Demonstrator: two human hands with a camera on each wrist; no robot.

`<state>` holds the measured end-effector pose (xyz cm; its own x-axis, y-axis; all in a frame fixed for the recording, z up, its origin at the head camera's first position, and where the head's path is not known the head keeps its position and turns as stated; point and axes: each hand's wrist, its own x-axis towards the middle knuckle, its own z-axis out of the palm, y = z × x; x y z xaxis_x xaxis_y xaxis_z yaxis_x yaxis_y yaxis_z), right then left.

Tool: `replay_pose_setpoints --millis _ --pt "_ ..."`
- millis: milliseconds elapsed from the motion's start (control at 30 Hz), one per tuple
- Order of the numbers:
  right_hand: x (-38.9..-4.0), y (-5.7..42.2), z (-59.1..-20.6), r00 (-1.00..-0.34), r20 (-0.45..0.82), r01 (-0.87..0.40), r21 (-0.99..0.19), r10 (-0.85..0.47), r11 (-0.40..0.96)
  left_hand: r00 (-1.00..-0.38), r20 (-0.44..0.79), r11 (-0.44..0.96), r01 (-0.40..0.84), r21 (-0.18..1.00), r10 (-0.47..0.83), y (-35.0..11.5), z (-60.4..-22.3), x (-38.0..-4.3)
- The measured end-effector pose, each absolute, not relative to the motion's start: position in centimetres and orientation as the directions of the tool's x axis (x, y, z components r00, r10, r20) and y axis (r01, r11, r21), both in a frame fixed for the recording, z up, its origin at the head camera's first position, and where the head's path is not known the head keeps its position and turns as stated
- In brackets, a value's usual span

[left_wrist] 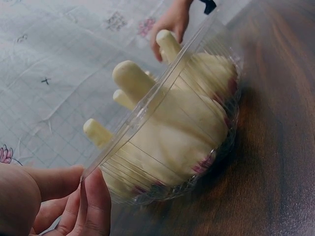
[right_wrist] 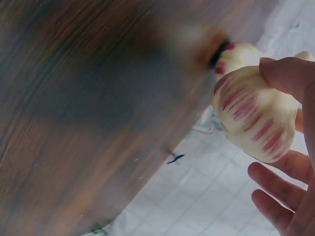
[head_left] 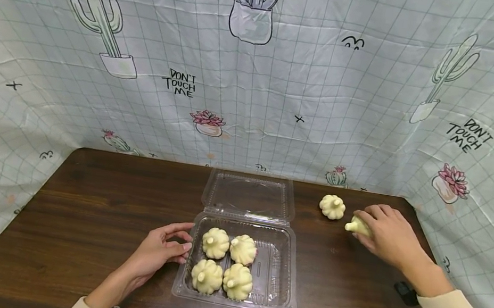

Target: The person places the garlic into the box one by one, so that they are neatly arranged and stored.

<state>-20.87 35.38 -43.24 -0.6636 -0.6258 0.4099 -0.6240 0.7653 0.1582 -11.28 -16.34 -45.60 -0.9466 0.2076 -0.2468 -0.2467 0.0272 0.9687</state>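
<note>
My left hand (head_left: 163,246) pinches the left rim of a clear plastic clamshell box (head_left: 272,303) between thumb and fingers. In the left wrist view that pinched rim (left_wrist: 129,123) runs up past the pale garlic bulbs inside. Several garlic bulbs (head_left: 215,243) stand in the left and middle of the box, stems up. At the right of the table my right hand (head_left: 389,236) grips another garlic bulb (head_left: 360,226), its stem pointing left. The right wrist view shows pink streaks on this held bulb (right_wrist: 256,115), with the thumb on top.
One more garlic bulb (head_left: 332,207) sits on the dark wooden table (head_left: 114,197), just left of my right hand. The box's open lid (head_left: 250,195) lies back toward the far edge. A printed cactus curtain (head_left: 265,98) surrounds the table at the back and sides.
</note>
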Motion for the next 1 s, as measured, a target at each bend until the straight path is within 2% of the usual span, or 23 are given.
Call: replay_pose_setpoints --millis 733,1000 --pt "-17.2 27.5 -39.9 -0.534 0.506 -0.753 0.079 -0.677 0.653 -0.947 -0.242 0.025 -0.243 0.97 0.212 -16.4 -46.0 -11.3" --pt "-16.2 25.1 -39.3 -0.493 0.505 -0.796 0.068 -0.709 0.602 -0.948 -0.241 0.026 -0.241 0.97 0.206 -16.3 -45.9 -11.3"
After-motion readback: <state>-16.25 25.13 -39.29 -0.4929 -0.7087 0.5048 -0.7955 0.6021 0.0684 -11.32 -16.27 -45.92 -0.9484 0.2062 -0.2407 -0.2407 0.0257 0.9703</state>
